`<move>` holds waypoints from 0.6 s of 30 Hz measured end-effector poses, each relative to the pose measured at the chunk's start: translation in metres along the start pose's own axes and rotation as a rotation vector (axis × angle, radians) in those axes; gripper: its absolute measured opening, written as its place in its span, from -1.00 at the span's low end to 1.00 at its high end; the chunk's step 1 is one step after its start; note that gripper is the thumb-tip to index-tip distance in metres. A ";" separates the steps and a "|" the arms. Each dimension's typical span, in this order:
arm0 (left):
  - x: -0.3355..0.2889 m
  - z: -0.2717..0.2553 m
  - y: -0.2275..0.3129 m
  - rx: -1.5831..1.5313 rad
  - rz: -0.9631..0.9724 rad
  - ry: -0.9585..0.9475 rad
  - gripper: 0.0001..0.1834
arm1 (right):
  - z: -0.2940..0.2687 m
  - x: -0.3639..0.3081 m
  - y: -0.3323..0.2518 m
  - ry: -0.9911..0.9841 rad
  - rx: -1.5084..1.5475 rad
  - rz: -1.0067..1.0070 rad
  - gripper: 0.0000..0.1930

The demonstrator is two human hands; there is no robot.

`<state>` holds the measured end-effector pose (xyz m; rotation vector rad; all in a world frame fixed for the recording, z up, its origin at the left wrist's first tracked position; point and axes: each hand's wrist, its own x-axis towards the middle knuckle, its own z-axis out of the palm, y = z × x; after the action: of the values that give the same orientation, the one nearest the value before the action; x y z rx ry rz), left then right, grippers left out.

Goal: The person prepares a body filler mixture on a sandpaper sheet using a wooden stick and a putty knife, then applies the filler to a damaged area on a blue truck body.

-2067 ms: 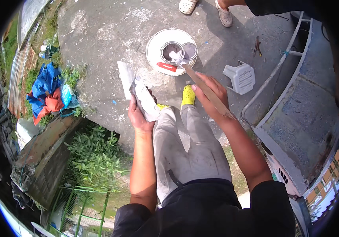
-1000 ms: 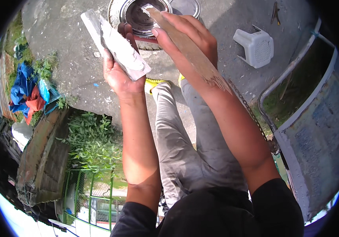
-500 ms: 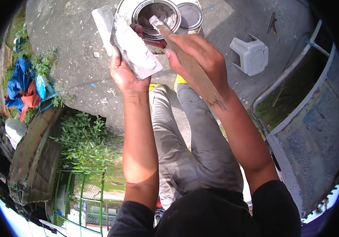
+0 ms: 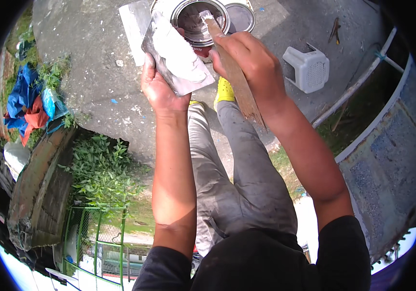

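My left hand (image 4: pixel 165 93) is closed around a flat metal putty blade (image 4: pixel 194 89), with a second thin, pale blade (image 4: pixel 135 31) jutting out beside it at the upper left. White putty (image 4: pixel 179 53) lies in a thick layer on the nearer blade. In my right hand (image 4: pixel 261 68) is a long, flat wooden stick (image 4: pixel 239 87), its rough end toward me. The stick's far tip carries whitish paste and is over the mouth of an open round metal can (image 4: pixel 227 24). Pinkish-grey paste coats the can's inside.
A round lid (image 4: pixel 242 18) lies right of the can. Farther right stands a white plastic stool (image 4: pixel 309 70) on the concrete floor (image 4: pixel 96 48). A metal railing (image 4: pixel 353 92) runs along the right. Blue and orange sheeting (image 4: pixel 26 102) and leafy plants (image 4: pixel 101 169) are at the left.
Both hands have shifted slightly right and away from me. The blades and stick moved with them, the stick turning steeper. The can and lid also appear farther right in view.
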<state>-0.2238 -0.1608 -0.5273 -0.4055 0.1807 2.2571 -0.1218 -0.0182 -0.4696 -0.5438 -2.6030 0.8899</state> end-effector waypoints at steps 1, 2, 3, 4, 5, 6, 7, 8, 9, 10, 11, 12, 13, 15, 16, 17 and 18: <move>0.001 -0.001 0.001 -0.004 0.000 -0.008 -0.45 | -0.001 0.000 -0.003 0.014 -0.012 0.017 -0.80; 0.001 -0.002 0.003 -0.009 0.000 -0.016 -0.44 | -0.001 0.001 -0.006 0.019 -0.026 0.012 -0.80; 0.001 -0.001 0.002 -0.008 -0.008 -0.028 -0.44 | -0.002 0.001 -0.007 0.028 -0.038 0.011 -0.79; 0.002 0.000 0.001 -0.009 -0.015 -0.041 -0.44 | -0.004 0.001 -0.008 0.037 -0.050 0.011 -0.79; 0.002 0.000 0.000 -0.010 -0.022 -0.053 -0.44 | -0.004 0.001 -0.008 0.034 -0.042 0.026 -0.79; 0.002 0.001 -0.001 -0.014 -0.034 -0.068 -0.43 | -0.006 0.001 -0.010 0.032 -0.036 0.041 -0.79; 0.003 0.001 -0.002 -0.018 -0.045 -0.084 -0.43 | -0.006 0.001 -0.012 0.029 -0.029 0.055 -0.79; 0.003 0.001 -0.002 -0.023 -0.055 -0.100 -0.43 | -0.006 0.002 -0.014 0.046 -0.024 0.076 -0.80; 0.002 -0.001 -0.001 -0.024 -0.063 -0.079 -0.43 | -0.005 0.003 -0.017 0.064 -0.016 0.094 -0.80; 0.002 -0.002 0.000 -0.025 -0.070 -0.059 -0.43 | -0.004 0.005 -0.019 0.081 -0.008 0.110 -0.80; 0.001 -0.003 0.001 -0.027 -0.076 -0.040 -0.43 | -0.003 0.007 -0.022 0.077 0.003 0.134 -0.80; 0.002 0.002 -0.001 0.055 -0.036 0.112 -0.43 | -0.003 0.009 -0.023 0.073 0.011 0.159 -0.80; 0.003 0.009 -0.006 0.135 0.004 0.265 -0.43 | -0.004 0.010 -0.024 0.068 0.019 0.183 -0.80; 0.003 0.012 -0.007 0.224 0.039 0.407 -0.46 | -0.002 0.012 -0.028 0.101 0.066 0.242 -0.80; 0.003 0.008 -0.005 0.234 0.034 0.396 -0.47 | -0.003 0.014 -0.031 0.117 0.091 0.270 -0.80; 0.002 0.004 -0.004 0.243 0.028 0.385 -0.49 | -0.005 0.015 -0.033 0.099 0.130 0.332 -0.80; 0.002 0.007 -0.004 0.229 0.010 0.403 -0.49 | -0.009 0.015 -0.032 0.081 0.162 0.397 -0.79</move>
<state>-0.2236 -0.1550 -0.5210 -0.7320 0.6425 2.1116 -0.1389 -0.0300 -0.4395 -1.0485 -2.3610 1.1596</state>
